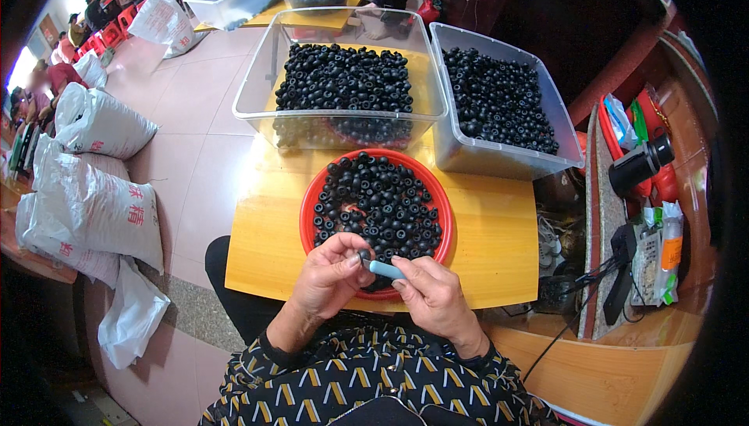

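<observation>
My right hand (433, 295) grips a small tool with a pale blue handle (385, 269) over the near rim of a round red tray (306, 215). My left hand (331, 274) pinches a small dark piece at the tool's tip; the piece is mostly hidden by my fingers. The tray is heaped with small black ring-shaped parts (378, 206) and sits on a low yellow wooden table (491, 239).
Behind the tray stand two clear plastic bins (257, 90) (538, 86) holding more black parts. White sacks (94, 200) lie on the floor at left. A shelf at right carries a black camera (641, 162) and cables. People sit far back left.
</observation>
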`<state>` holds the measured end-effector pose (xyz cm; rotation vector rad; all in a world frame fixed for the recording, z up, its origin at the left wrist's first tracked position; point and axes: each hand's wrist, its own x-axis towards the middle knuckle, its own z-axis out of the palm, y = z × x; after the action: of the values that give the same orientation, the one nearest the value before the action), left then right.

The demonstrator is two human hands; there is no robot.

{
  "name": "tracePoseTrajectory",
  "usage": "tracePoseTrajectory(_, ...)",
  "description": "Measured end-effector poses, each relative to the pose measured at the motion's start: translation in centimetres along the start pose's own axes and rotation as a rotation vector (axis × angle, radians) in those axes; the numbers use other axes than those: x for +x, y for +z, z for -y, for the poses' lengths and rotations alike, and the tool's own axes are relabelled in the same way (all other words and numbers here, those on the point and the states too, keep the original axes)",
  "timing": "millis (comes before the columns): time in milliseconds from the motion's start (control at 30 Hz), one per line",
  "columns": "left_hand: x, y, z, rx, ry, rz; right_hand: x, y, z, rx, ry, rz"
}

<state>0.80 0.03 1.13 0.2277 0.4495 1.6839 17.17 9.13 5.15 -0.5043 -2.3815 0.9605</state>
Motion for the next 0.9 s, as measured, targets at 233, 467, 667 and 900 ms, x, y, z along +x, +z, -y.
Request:
tracePoseTrajectory(233,0.1,-0.3,0.1,-0.025,0.010,0.046,0.0,0.1,0.0,-0.025,0.005,-0.002)
tracePoseTrajectory(467,0.2,-0.5,0.2,-0.070,-0.015,0.084,0.0,0.2,-0.1,-0.069,-0.007,-0.042)
tracePoseTrajectory(667,0.1,-0.9,0.3,-0.005,0.013,0.092,0.1,0.3,-0.2,-0.106,-0.037,-0.052)
tracePoseTrajectory(900,-1.3,1.0,1.0,0.330,-0.015,0.347,0.5,0.2,-3.5,-0.340,0.143,-0.219)
